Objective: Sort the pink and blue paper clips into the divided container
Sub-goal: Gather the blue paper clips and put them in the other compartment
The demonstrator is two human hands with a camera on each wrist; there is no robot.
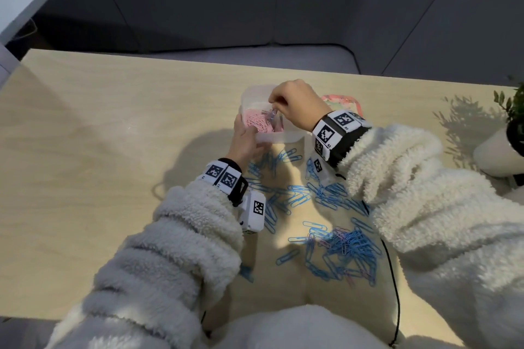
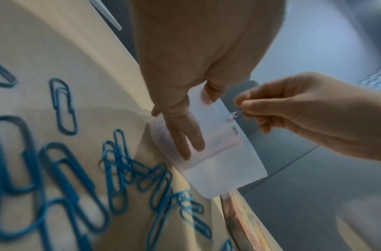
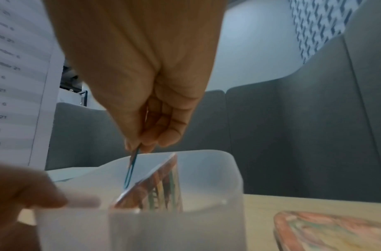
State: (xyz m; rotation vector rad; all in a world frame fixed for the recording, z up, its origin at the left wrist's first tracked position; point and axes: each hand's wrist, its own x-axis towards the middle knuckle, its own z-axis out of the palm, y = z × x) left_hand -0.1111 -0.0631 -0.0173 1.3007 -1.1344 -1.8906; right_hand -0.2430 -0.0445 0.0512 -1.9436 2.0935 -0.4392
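Right hand (image 1: 295,105) pinches a blue clip (image 3: 131,167) by its top, long axis near vertical, tip down at the divider (image 3: 157,190) of the container (image 1: 279,137); left hand (image 1: 245,142) grips its near wall. Pink clips (image 1: 256,123) lie in its left part; blue clips (image 1: 348,246) strew the desk (image 1: 113,150) nearby

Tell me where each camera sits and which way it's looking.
Head: on the head, looking down at the table; both sleeves, left hand holding the container, right hand pinching a paper clip over it.
Left wrist: on that wrist, along the left hand's fingers toward the container's wall and blue paper clips.
Right wrist: on that wrist, along the right hand into the container, at its divider.
Shared: all show the container.
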